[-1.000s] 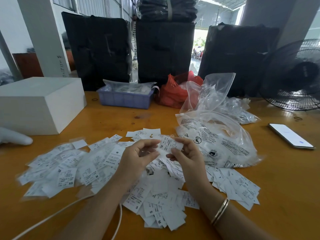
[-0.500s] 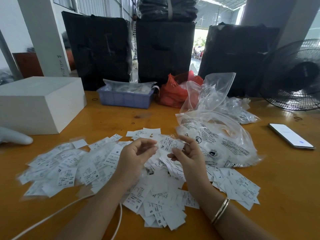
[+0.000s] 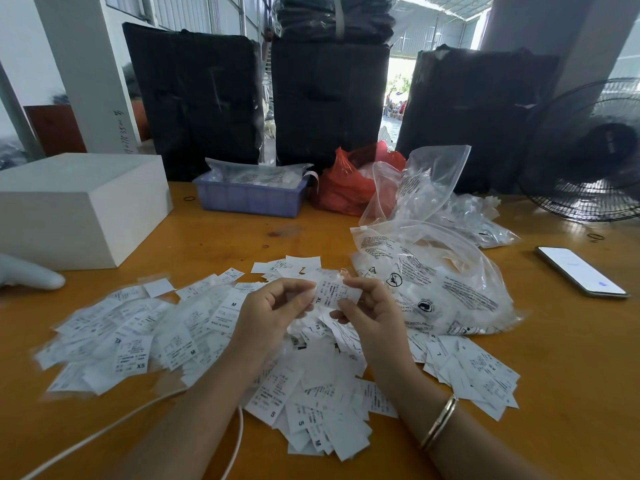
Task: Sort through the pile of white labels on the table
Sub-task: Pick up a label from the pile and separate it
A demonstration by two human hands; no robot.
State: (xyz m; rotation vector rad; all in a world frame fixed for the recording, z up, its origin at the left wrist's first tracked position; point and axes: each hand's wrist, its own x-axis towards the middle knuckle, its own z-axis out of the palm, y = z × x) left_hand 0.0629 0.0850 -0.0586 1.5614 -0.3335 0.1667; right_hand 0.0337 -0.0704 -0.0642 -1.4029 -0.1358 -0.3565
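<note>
My fingers point(image 3: 349, 284) on the right hand point(image 3: 369, 308) pinch one white label point(image 3: 332, 292) by its edge, holding it up just above the pile of white labels point(image 3: 214, 327) so the printed face tilts toward my eyes; I can read "XL" along its lower side. The left hand point(image 3: 268, 311) sits just beside it, fingers curled with the tips at the label's left edge. I cannot tell whether they actually grip it or only steady it.

The pile spreads across the tabletop point(image 3: 571, 358) in loose drifts: one to the left of my hands, one under my wrists, a smaller one to the right. Letters such as XS, M, S and L show on scattered pieces, so I judge these drifts are not yet clean size groups.

A clear plastic bag point(image 3: 443, 289) with more labels inside lies touching the pile's right side, probably the source, kept within easy reach. A phone point(image 3: 581, 273) rests well apart on the right, out of the working area.
</note>
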